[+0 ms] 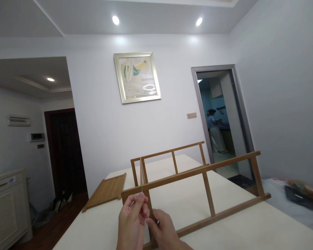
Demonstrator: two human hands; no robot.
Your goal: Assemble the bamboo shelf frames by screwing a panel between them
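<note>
My left hand [134, 215] is closed in a pinch around a small metal screw [142, 190]. The screw's tip is at the top rail of the near wooden side frame [179, 176], close to its left end; I cannot tell whether it has entered the wood. My right hand [163, 227] is wrapped around the left upright of that frame, below the left hand. Behind it stands a second wooden side frame [172, 151], and a thin crosspiece [141, 170] runs between the two near their left ends. Both frames stand on edge.
A slatted wooden panel [106, 187] lies on the white table [187, 205] at the left. Beyond the right edge, dark items [302, 194] rest on a pale surface. A person [216, 130] stands past the doorway. A white cabinet [10, 205] is at far left.
</note>
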